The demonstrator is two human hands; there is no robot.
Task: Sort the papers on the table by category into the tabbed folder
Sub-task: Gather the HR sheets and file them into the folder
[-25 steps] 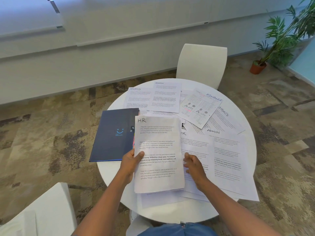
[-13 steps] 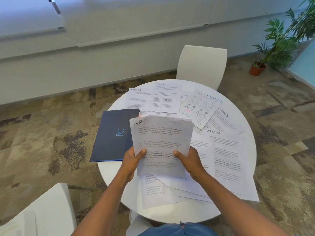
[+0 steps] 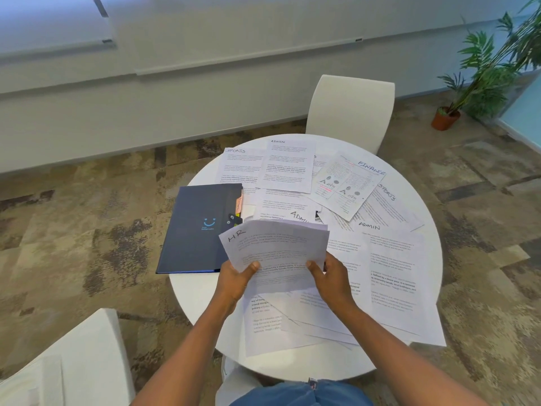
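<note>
Round white table [image 3: 409, 183] is covered in loose sheets [image 3: 392, 276] with handwritten headings: SPORTS, ADMIN, FINANCE. The dark blue tabbed folder [image 3: 199, 230], closed, lies flat at the table's left edge with a little blue smiley on the cover and coloured tabs poking out its right side. The HR stack [image 3: 275, 253] is off the table now and tilted further left than half a second ago; left hand [image 3: 234, 281] and right hand [image 3: 332, 278] each pinch its lower edge, thumbs on top.
</note>
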